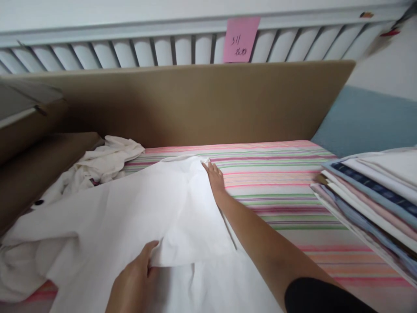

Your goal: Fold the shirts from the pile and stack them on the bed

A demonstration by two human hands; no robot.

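Observation:
A large white garment [130,208] lies spread over the striped bedding in front of me, one part folded over on its right side. At the lower edge of that folded part, my left hand [133,278] pinches the cloth between thumb and fingers. My right hand [215,179] reaches to the far right corner of the fold, its thumb and fingers closed on the fabric edge. The garment's left end is rumpled and loosely bunched.
Crumpled white clothes [107,158] lie at the far left beside a brown padded piece [52,152]. A stack of folded clothes [374,195] stands on the right of the striped sheet [276,174]. Behind rise a brown board [208,104] and a white slatted rail with a pink note [241,39].

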